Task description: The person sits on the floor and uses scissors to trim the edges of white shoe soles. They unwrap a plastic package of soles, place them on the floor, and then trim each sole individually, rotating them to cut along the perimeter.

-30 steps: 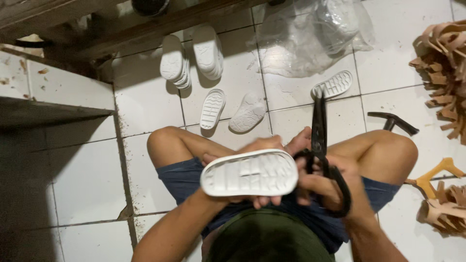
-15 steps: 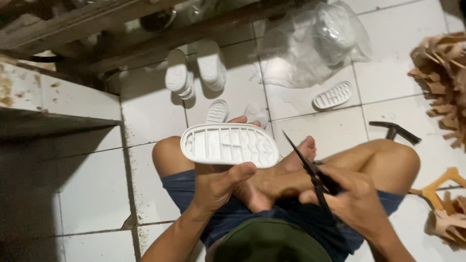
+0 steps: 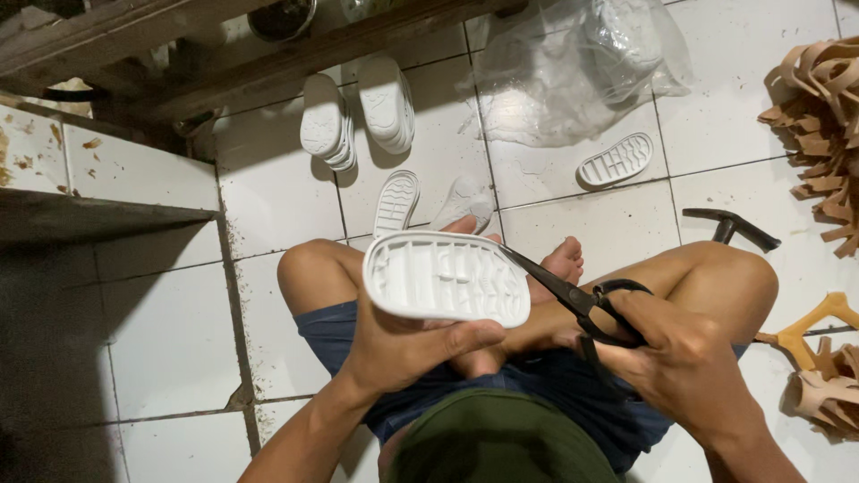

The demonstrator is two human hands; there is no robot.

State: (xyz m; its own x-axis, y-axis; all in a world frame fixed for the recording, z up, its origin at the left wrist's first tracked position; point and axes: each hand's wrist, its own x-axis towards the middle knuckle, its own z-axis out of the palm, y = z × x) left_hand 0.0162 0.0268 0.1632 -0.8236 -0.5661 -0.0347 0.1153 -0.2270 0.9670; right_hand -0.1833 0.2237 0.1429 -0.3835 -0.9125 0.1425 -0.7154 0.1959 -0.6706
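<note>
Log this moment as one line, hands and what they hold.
left hand: holds white shoe sole, tread up | right hand: holds black scissors, blades at sole's edge | floor: more soles, hammer

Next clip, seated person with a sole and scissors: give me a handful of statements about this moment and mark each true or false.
1. The left hand holds a white shoe sole tread side up. True.
2. The right hand grips a hammer. False: it holds black scissors; the hammer lies on the tiled floor.
3. The scissor blades point at the edge of the held sole. True.
4. The floor ahead holds no other soles. False: several white soles lie there.
5. A clear plastic bag lies on the tiles. True.
</note>
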